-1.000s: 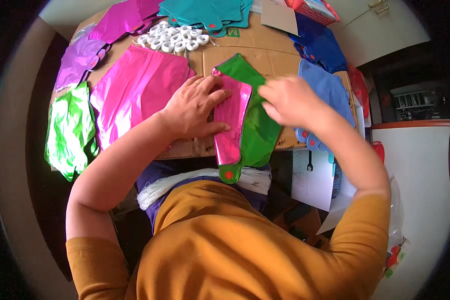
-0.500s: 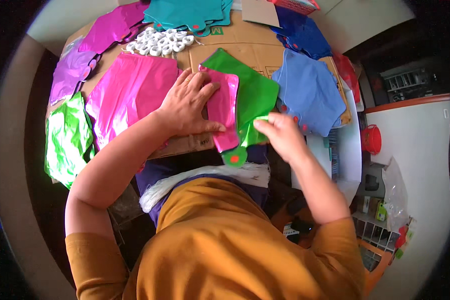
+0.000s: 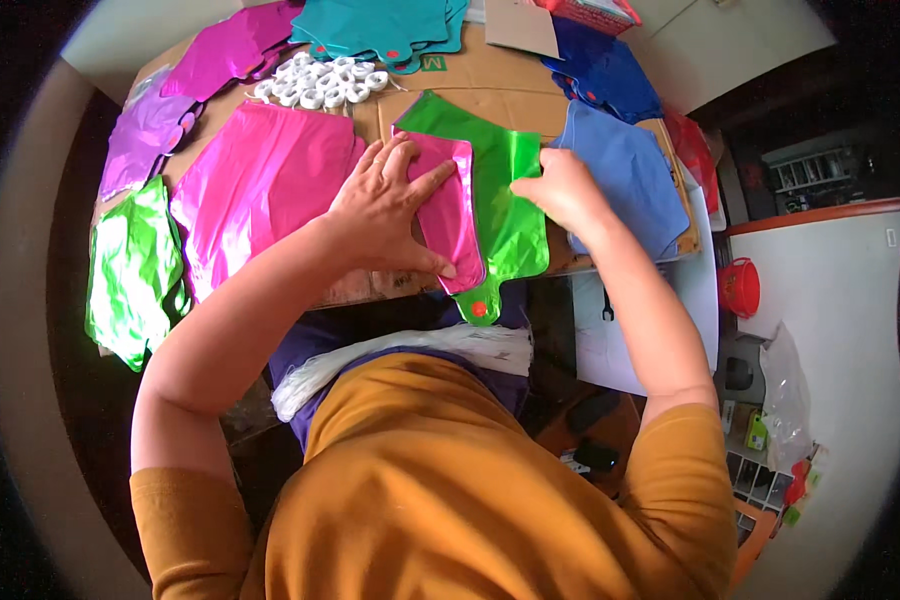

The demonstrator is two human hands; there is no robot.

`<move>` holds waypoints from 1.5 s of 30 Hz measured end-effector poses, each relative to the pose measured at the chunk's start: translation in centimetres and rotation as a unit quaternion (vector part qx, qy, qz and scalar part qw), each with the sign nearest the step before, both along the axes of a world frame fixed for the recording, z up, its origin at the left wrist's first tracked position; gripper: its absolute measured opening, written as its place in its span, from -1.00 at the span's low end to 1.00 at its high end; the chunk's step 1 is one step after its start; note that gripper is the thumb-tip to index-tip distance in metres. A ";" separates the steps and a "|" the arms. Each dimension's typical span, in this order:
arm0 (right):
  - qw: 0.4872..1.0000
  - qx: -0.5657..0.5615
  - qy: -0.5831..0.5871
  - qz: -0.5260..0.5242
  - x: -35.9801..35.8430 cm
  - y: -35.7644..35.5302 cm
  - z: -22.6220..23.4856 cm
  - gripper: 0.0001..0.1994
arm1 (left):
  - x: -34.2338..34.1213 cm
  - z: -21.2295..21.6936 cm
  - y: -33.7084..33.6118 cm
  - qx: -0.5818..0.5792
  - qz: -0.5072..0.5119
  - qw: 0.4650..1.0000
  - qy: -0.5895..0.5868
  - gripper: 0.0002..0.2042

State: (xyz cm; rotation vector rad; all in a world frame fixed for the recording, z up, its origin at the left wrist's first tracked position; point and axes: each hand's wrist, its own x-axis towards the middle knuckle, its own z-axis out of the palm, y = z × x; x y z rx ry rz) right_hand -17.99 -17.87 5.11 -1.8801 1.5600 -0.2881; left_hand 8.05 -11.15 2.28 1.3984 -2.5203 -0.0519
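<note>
In front of me lies a flat foil balloon, green on one face [image 3: 505,235] and pink on the other. Its left part is folded over, so a pink strip [image 3: 460,215] lies on the green. My left hand [image 3: 378,195] rests on this pink strip with its fingers spread and the thumb near the lower end. At the right edge of the green part, my right hand [image 3: 565,190] pinches the foil between thumb and fingers, where a shiny green flap turns over. A rounded tab with a red dot [image 3: 478,309] sticks out toward me past the table edge.
Pink [image 3: 260,180], light green [image 3: 135,275], purple [image 3: 225,50], teal [image 3: 370,25] and blue [image 3: 625,180] flat foil pieces ring the cardboard-covered table. Small white rolls [image 3: 320,82] lie at the back. A bundle of white strings [image 3: 400,345] crosses my lap.
My right hand has moved up along the green foil's right edge and folded that edge inward. The left hand stays spread on the pink strip, and the balloon has shifted slightly.
</note>
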 end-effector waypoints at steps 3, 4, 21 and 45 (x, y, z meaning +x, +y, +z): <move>0.996 -0.073 0.041 -0.010 1.8 1.3 1.8 -0.68 | 0.0 0.2 0.3 0.020 0.014 1.000 0.003 0.26; 0.997 -0.053 -0.061 -0.022 1.2 1.5 1.0 -0.68 | -0.1 0.1 0.2 0.018 0.015 1.000 0.008 0.26; 0.986 -0.080 -0.132 -0.064 2.6 4.3 0.7 -0.61 | -0.2 0.0 0.1 0.016 0.015 1.000 0.007 0.30; 0.928 -0.326 0.028 0.176 6.9 6.7 -4.6 -0.49 | -0.2 0.2 0.2 0.038 0.020 0.996 0.084 0.39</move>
